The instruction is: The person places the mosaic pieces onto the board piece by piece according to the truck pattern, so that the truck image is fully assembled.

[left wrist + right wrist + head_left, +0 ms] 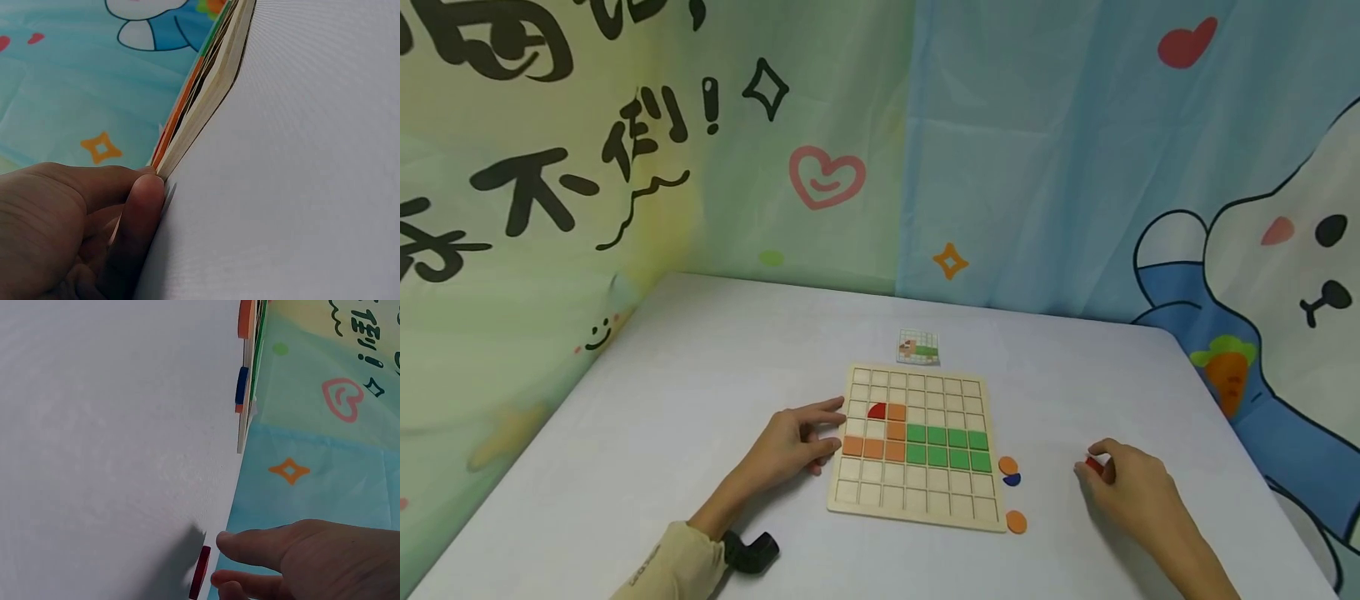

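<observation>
A wooden grid board (917, 500) lies on the table, with orange squares (873, 449), green squares (958, 459) and a red quarter-round piece (877, 411) set in its cells. My left hand (797, 437) touches the board's left edge with the tips of thumb and index finger, as the left wrist view (94, 219) also shows. To the right of the board, my right hand (1135, 496) hovers over a red piece (1094, 465). In the right wrist view that red piece (200, 572) sits on the table, a small gap from the fingertips (226, 540).
Orange round pieces (1017, 522) and a dark blue half-round piece (1012, 480) lie along the board's right side. Behind the board is a small picture card (917, 347). A printed curtain (1022, 167) hangs behind the white table (700, 358).
</observation>
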